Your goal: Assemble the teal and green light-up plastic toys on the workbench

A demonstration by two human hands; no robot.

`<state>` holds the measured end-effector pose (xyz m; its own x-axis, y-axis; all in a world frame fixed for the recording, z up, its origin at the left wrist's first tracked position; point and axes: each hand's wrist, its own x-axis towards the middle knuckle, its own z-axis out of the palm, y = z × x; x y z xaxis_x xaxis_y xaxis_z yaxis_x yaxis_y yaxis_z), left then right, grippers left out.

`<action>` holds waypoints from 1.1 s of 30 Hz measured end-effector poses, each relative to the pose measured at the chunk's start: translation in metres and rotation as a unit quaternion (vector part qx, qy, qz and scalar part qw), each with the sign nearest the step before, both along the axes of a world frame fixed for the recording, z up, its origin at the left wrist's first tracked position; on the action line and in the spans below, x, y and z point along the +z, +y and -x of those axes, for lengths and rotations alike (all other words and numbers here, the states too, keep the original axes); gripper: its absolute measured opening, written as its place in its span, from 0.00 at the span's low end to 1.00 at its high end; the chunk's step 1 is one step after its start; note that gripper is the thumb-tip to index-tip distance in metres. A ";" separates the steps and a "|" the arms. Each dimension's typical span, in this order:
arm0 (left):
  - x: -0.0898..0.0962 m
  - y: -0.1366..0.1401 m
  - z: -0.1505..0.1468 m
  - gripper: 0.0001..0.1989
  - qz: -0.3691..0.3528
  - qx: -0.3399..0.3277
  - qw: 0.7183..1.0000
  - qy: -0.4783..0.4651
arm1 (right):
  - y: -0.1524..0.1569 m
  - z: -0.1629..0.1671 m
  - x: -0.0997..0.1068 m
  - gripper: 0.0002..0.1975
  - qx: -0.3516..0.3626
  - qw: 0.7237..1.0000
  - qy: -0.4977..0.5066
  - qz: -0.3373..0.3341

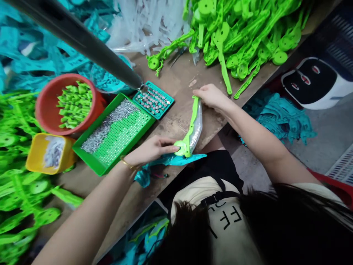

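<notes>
Between my two hands is a lime-green plastic toy part (190,134) with a round end and a clear plastic blade along one side. My left hand (157,149) pinches the round end between thumb and fingers. At the narrow far end, my right hand (211,95) grips the tip. Just below the round end, a turquoise plastic piece (176,159) lies at the table's front edge, partly under my left hand. Beside my left wrist stands a green perforated basket (121,136) with many small metal screws.
A teal tray (173,100) of small round metal pieces sits behind the basket. An orange bowl (44,105) and a yellow container (31,156) stand left. Lime-green parts (234,40) and clear pieces (151,22) are heaped behind. A dark pole (91,44) slants overhead.
</notes>
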<state>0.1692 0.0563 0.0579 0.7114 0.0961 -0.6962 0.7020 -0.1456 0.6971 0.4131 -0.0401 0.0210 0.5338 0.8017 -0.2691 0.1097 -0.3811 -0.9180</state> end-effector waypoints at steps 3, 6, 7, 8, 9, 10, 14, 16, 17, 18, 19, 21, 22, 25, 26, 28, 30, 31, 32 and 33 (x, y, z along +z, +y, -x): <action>-0.015 -0.005 -0.012 0.20 -0.085 -0.031 0.993 -0.079 | 0.009 -0.014 -0.009 0.16 -0.039 0.993 -0.101 0.037; -0.018 -0.003 -0.015 0.21 -0.187 -0.042 0.967 -0.170 | 0.015 -0.020 -0.003 0.11 -0.023 0.977 -0.207 0.051; -0.017 -0.001 -0.012 0.22 -0.217 -0.034 0.957 -0.190 | 0.013 -0.016 0.003 0.09 -0.030 0.967 -0.248 0.048; -0.013 0.002 -0.006 0.22 -0.243 -0.017 0.948 -0.203 | 0.008 -0.008 0.010 0.09 -0.039 0.957 -0.285 0.040; -0.009 0.005 0.003 0.23 -0.264 0.010 0.941 -0.209 | 0.000 0.004 0.018 0.11 -0.045 0.948 -0.314 0.028; -0.005 0.008 0.015 0.23 -0.282 0.043 0.935 -0.212 | -0.010 0.021 0.026 0.13 -0.039 0.943 -0.330 0.010; 0.005 0.007 0.074 0.17 -0.349 0.181 0.899 -0.190 | -0.061 0.114 0.032 0.12 0.183 0.933 -0.309 -0.031; 0.001 -0.004 0.097 0.15 -0.363 0.217 0.889 -0.178 | -0.078 0.158 0.019 0.12 0.310 0.890 -0.336 -0.019; -0.003 -0.010 0.105 0.15 -0.372 0.229 0.882 -0.177 | -0.082 0.175 0.011 0.12 0.329 0.871 -0.365 -0.007; -0.008 -0.017 0.111 0.15 -0.391 0.243 0.870 -0.177 | -0.085 0.188 0.002 0.14 0.339 0.854 -0.394 0.003; -0.013 -0.024 0.115 0.14 -0.417 0.258 0.854 -0.176 | -0.086 0.197 -0.005 0.15 0.339 0.841 -0.421 0.009; -0.025 -0.034 0.117 0.14 -0.468 0.285 0.818 -0.171 | -0.084 0.205 -0.016 0.18 0.333 0.824 -0.458 0.011; -0.031 -0.038 0.116 0.14 -0.485 0.291 0.807 -0.168 | -0.083 0.206 -0.019 0.18 0.332 0.820 -0.467 0.008; -0.041 -0.043 0.109 0.14 -0.493 0.283 0.804 -0.176 | -0.081 0.205 -0.020 0.16 0.328 0.815 -0.478 0.007; -0.043 -0.043 0.107 0.14 -0.492 0.281 0.803 -0.184 | -0.081 0.204 -0.019 0.16 0.328 0.814 -0.480 0.008; -0.044 -0.044 0.102 0.13 -0.491 0.280 0.801 -0.198 | -0.081 0.204 -0.015 0.15 0.330 0.810 -0.485 0.012; -0.043 -0.045 0.100 0.13 -0.484 0.278 0.803 -0.207 | -0.081 0.204 -0.009 0.16 0.335 0.808 -0.485 0.012; -0.043 -0.046 0.099 0.13 -0.479 0.277 0.806 -0.210 | -0.080 0.204 -0.005 0.16 0.339 0.809 -0.480 0.010; -0.043 -0.046 0.100 0.13 -0.473 0.277 0.809 -0.214 | -0.078 0.203 -0.001 0.15 0.341 0.813 -0.471 0.006; -0.044 -0.046 0.101 0.13 -0.467 0.277 0.811 -0.218 | -0.077 0.202 0.004 0.15 0.343 0.820 -0.458 -0.002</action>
